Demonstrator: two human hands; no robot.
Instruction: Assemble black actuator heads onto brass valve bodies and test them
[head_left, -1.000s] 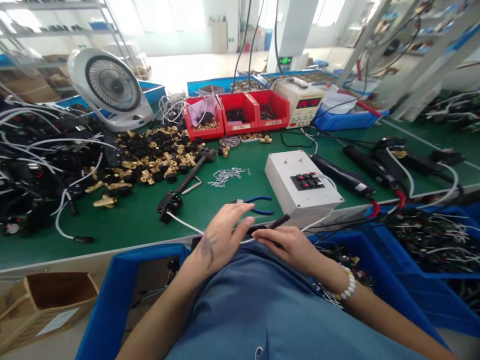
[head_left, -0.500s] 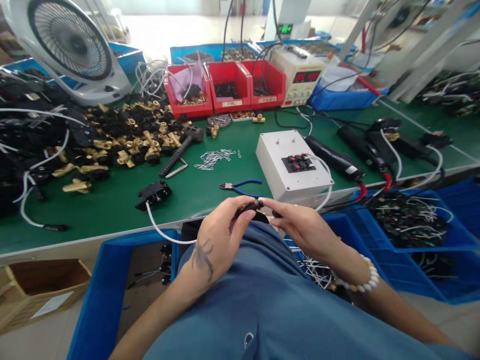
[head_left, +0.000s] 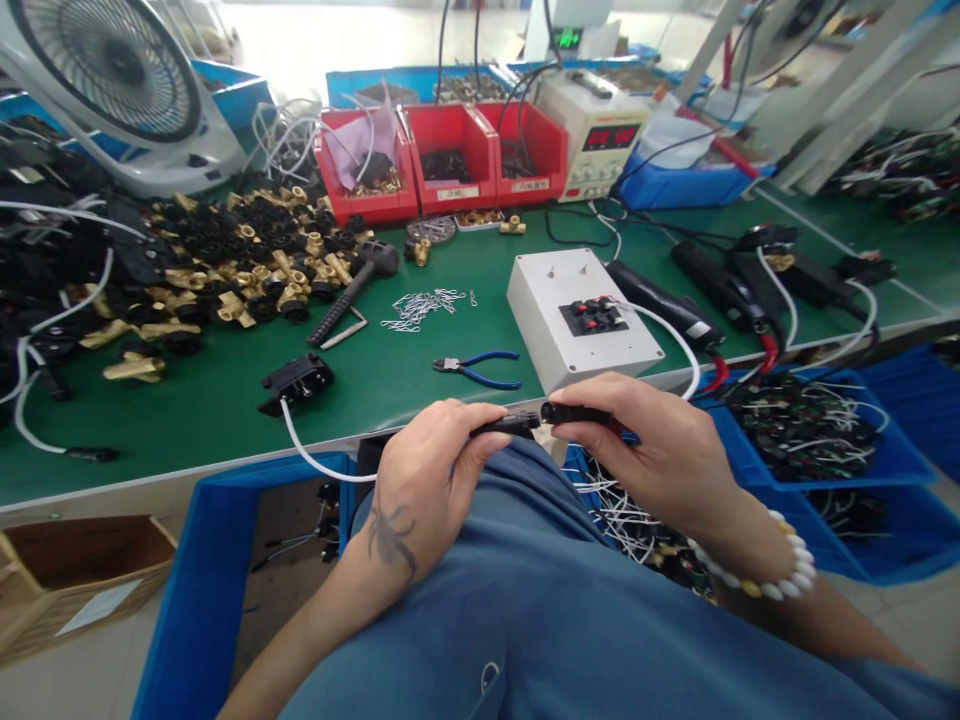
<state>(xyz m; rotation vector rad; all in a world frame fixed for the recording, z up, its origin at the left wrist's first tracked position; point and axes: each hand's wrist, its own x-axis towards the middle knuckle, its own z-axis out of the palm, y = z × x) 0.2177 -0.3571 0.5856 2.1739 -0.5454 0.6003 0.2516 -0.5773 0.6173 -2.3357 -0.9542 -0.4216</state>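
My left hand (head_left: 431, 470) is closed round a black plug (head_left: 510, 424) at the end of a white cable (head_left: 307, 455) that runs to a black part (head_left: 298, 381) on the green bench. My right hand (head_left: 651, 450) pinches a second black connector (head_left: 571, 412), whose white cable (head_left: 671, 338) leads to the white test box (head_left: 581, 318). The two connector ends meet tip to tip between my hands, just in front of the bench edge. Blue-handled pliers (head_left: 477, 368) lie on the mat just beyond my hands.
A heap of brass and black fittings (head_left: 247, 260) and a black mallet (head_left: 352, 288) lie at left, with a fan (head_left: 120, 85) behind. Red bins (head_left: 442, 165) and a power supply (head_left: 600, 135) stand at the back. Loose clips (head_left: 420, 308) lie mid-bench. Blue crates (head_left: 810, 440) of cables flank me.
My view has dropped and moved closer to the bench. Both hands closed on the connectors, rose slightly and spread apart, bringing the two black ends in line tip to tip.
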